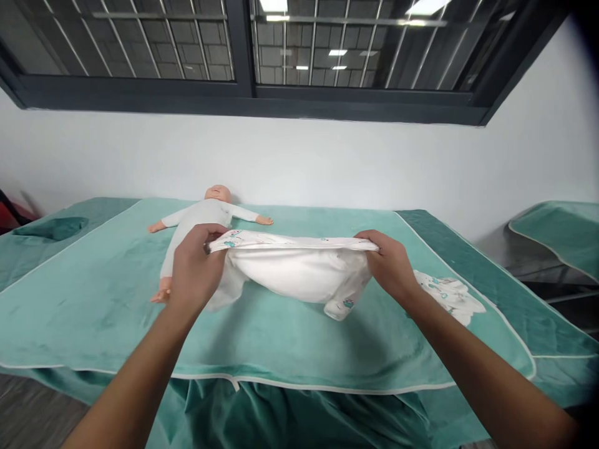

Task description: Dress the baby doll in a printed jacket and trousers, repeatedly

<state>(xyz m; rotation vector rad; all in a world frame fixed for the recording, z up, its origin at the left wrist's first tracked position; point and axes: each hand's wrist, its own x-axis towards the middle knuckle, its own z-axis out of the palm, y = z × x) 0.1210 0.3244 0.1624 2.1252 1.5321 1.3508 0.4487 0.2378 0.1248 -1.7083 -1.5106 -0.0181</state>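
Observation:
White baby pants (pixel 294 274) with a small coloured print hang stretched between my two hands above the bed. My left hand (pixel 199 259) pinches one end of the waistband, and my right hand (pixel 386 262) grips the other end. Both legs of the pants droop below the band, the right one ending in a printed cuff. Behind my left hand a baby doll (pixel 199 218) in a white long-sleeved suit lies on its back, arms spread; my hand and the pants hide part of its legs. A crumpled printed white garment (pixel 449 296) rests beyond my right forearm.
A light green blanket (pixel 116 312) with pale piping covers the bed, over a darker green cover (pixel 568 324). Behind stands a white wall (pixel 304 162) under a dark-framed barred window (pixel 243 100). At the right edge is another green-covered surface (pixel 561 234).

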